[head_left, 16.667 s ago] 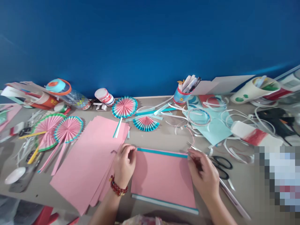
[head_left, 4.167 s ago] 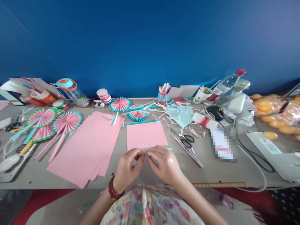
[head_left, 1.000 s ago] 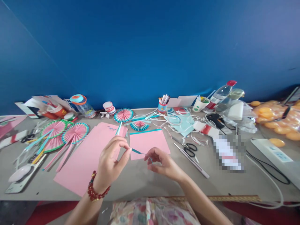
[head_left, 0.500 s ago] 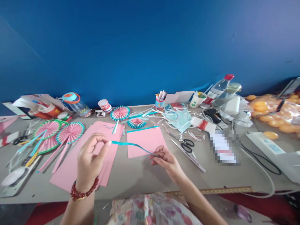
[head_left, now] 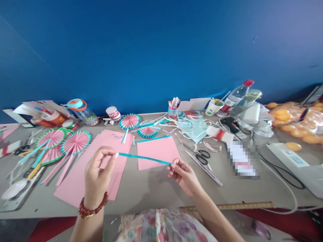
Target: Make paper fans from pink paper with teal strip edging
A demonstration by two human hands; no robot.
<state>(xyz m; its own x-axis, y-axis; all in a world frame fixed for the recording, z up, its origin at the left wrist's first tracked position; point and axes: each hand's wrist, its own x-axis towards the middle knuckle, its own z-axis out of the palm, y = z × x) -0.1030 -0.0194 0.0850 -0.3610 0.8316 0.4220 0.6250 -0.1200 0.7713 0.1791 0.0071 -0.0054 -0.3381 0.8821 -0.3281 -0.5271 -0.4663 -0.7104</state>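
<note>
Between my two hands stretches a narrow teal paper strip (head_left: 145,157), held above the table and nearly straight. My left hand (head_left: 99,171) pinches its left end between thumb and finger, over the stack of pink paper sheets (head_left: 75,178). The other end is pinched in my right hand (head_left: 182,173). Under and behind the strip lies a pink paper sheet (head_left: 156,149) with a teal band along its far edge. Pleated pink-and-teal paper fans (head_left: 129,121) lie at the back and on the left.
Right of the pink sheet lie black-handled scissors (head_left: 203,156) and a white, slim cutter-like tool (head_left: 205,169). A pen cup (head_left: 173,109), a paper cup (head_left: 213,107) and a plastic bottle (head_left: 236,95) stand at the back. A white power strip (head_left: 290,161) and cables occupy the right.
The teal strip was sagging in a curve and is now drawn straighter. My right hand has shifted slightly to the right, and its grip on the strip's end shows more plainly.
</note>
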